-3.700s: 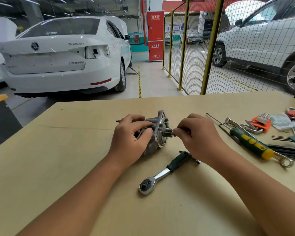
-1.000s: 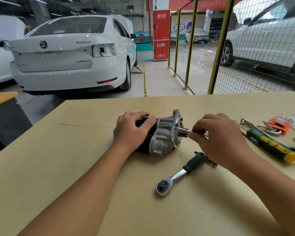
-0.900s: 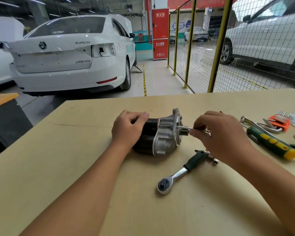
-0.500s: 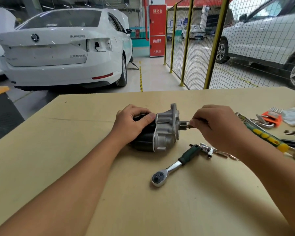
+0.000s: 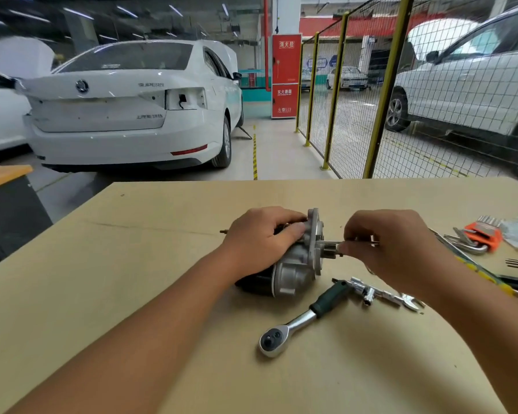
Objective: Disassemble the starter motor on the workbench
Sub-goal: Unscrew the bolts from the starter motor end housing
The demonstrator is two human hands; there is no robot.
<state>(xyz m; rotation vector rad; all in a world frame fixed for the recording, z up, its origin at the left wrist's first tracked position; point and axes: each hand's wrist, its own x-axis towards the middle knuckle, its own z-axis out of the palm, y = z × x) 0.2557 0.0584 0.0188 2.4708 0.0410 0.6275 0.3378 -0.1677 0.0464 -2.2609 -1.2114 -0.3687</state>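
Starter motor [image 5: 296, 264] now tilted, both hands gripping.

Starter motor [image 5: 296, 264] on the workbench [image 5: 132, 264], between two hands

Left fingers [image 5: 290, 231] lie over it; right fingers [image 5: 349, 240] sit just beside its shaft end; ratchet [image 5: 302, 319] lies nearer, below both.

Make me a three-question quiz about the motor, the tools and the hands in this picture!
1. Where does the ratchet lie?
A. on the bench in front of the starter motor
B. on top of the motor
C. on the floor

2. What colour is the ratchet's handle?
A. red
B. dark green
C. yellow

3. What is the left hand doing?
A. lying flat and open
B. holding the motor
C. holding the ratchet

Answers: 1 A, it rests on the workbench nearer the camera; 2 B, the handle is dark green; 3 B, its fingers curl over the housing while the right hand pinches a thin tool at the shaft end.
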